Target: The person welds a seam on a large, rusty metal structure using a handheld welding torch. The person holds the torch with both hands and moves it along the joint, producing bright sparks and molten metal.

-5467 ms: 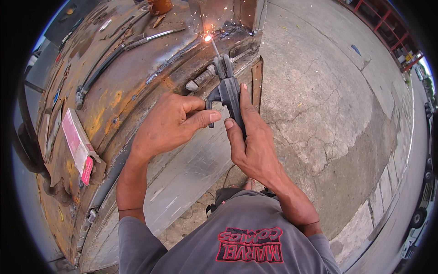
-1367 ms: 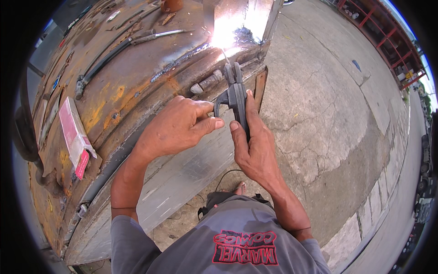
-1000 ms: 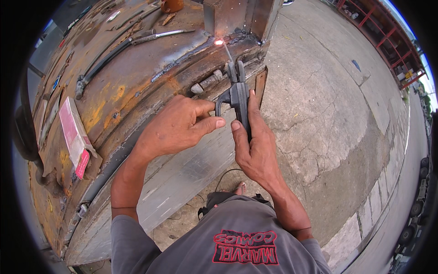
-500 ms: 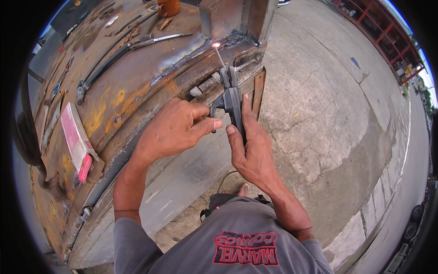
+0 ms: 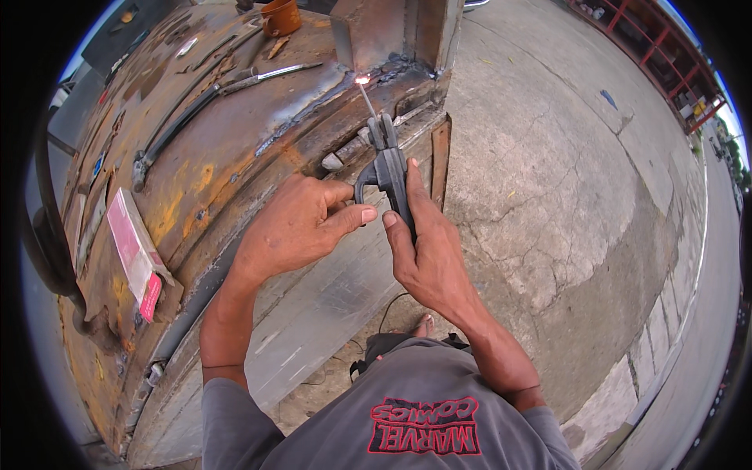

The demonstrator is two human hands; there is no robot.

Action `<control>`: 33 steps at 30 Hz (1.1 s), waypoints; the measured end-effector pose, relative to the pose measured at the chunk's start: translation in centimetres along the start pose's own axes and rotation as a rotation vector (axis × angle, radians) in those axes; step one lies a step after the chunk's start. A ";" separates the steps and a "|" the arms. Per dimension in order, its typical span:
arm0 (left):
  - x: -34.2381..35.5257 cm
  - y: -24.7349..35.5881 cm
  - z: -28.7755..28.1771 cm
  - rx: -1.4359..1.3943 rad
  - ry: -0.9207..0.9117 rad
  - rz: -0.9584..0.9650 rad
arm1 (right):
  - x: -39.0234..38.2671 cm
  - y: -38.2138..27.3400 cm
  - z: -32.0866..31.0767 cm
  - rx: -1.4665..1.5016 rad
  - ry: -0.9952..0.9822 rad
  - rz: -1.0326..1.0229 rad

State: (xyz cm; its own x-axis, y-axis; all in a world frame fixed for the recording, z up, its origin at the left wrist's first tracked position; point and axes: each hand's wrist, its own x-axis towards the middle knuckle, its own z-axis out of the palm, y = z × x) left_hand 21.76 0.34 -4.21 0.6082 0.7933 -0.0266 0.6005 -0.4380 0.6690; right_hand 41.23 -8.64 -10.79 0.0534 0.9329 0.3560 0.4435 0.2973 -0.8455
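My right hand point(image 5: 427, 254) is wrapped around the black handle of a welding electrode holder point(image 5: 389, 174). A thin welding rod point(image 5: 367, 100) sticks out of its jaws, and a bright glow point(image 5: 362, 80) burns at the tip. That tip meets the foot of an upright metal post point(image 5: 376, 35), beside a dark weld seam point(image 5: 294, 117). Close to the holder's side lever is my left hand point(image 5: 294, 223), its fingers curled and its index finger at the lever. The thumb points toward the holder; the other fingertips are hidden.
On the rusty metal sheet point(image 5: 184, 184) lie a hammer point(image 5: 141, 168), a pink and white box point(image 5: 135, 239) and several metal strips. An orange-brown pot point(image 5: 281, 17) stands at the back. Cracked concrete point(image 5: 540, 196) extends to the right, with a red rack point(image 5: 650, 55) beyond.
The whole view has shifted slightly. The glowing rod tip stays by the post's foot, and both hands keep nearly the same hold on the electrode holder.
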 end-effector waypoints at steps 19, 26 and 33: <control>0.1 -0.7 0.3 -0.027 0.013 0.023 | 0.4 -0.5 -0.3 0.034 -0.028 0.030; 0.1 -0.2 0.2 0.003 0.012 -0.018 | 0.6 -0.4 -0.3 0.024 -0.045 0.054; 0.1 -0.2 -0.2 0.051 -0.061 -0.079 | 0.6 -0.5 -0.3 0.006 -0.038 0.049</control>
State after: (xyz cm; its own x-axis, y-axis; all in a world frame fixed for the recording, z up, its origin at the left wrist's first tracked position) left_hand 21.61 0.60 -4.14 0.5871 0.8000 -0.1239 0.6728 -0.3971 0.6243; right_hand 41.29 -8.24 -10.02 0.0412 0.9533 0.2993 0.4358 0.2524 -0.8639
